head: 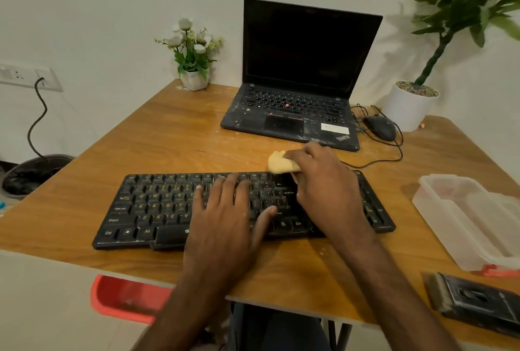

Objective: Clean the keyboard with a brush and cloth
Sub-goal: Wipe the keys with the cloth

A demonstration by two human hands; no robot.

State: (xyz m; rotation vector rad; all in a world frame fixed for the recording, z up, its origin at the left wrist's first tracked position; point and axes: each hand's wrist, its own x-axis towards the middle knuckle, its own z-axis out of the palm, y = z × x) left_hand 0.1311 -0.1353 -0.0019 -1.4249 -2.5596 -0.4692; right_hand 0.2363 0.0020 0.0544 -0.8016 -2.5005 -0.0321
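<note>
A black keyboard lies across the middle of the wooden table. My left hand rests flat on its middle keys with straight, spread fingers. My right hand grips a bunched yellow cloth and holds it against the keyboard's upper edge, right of centre. A black brush with pale bristles lies at the table's near right corner, away from both hands.
A dusty open laptop stands behind the keyboard, with a wired mouse to its right. A clear plastic container sits at the right edge. A small flower pot and a large white planter stand at the back.
</note>
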